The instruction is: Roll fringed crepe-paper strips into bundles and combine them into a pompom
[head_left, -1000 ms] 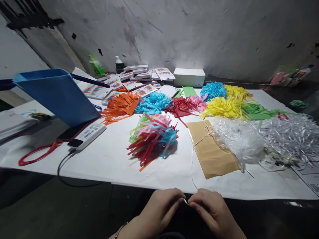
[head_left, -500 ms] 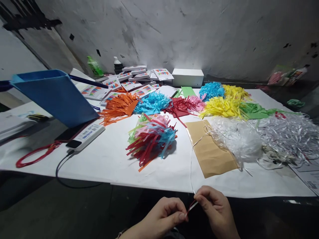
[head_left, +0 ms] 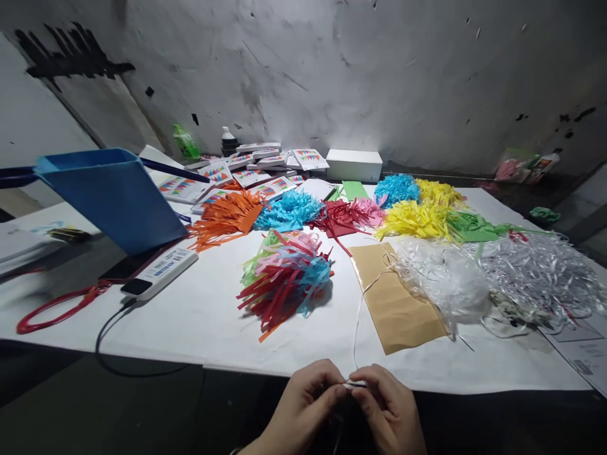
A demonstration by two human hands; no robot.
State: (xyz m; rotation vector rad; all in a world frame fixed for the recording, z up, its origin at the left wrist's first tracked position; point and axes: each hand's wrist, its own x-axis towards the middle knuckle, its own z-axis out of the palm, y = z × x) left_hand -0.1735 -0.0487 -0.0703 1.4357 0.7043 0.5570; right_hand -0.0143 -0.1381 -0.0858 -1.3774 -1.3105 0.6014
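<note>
Just off the table's front edge, my left hand [head_left: 310,404] and my right hand [head_left: 386,404] meet, thumbs and forefingers pinching. Between their fingertips is a short piece of white string [head_left: 355,383] with something dark along it, too small to make out. A thin white length rises from there over the table edge to the brown paper sheet [head_left: 396,303]. Beyond my hands lies a multicoloured tissue-paper tassel bundle [head_left: 287,278] with red, pink, blue and green strips. Clear and white stringy material [head_left: 443,284] partly covers the brown sheet.
Fringed tissue paper in orange [head_left: 227,218], blue, red, pink, yellow [head_left: 417,220] and green lines the back. Flat printed boxes [head_left: 258,164] and a white box [head_left: 354,165] stand by the wall. At left are a blue folder-like holder [head_left: 114,199], a white power bank [head_left: 159,273] and cables.
My hands have come closer together, with the right moving left and both slightly up the picture. The string between them now lies nearly level. The view has tilted a little upward.
</note>
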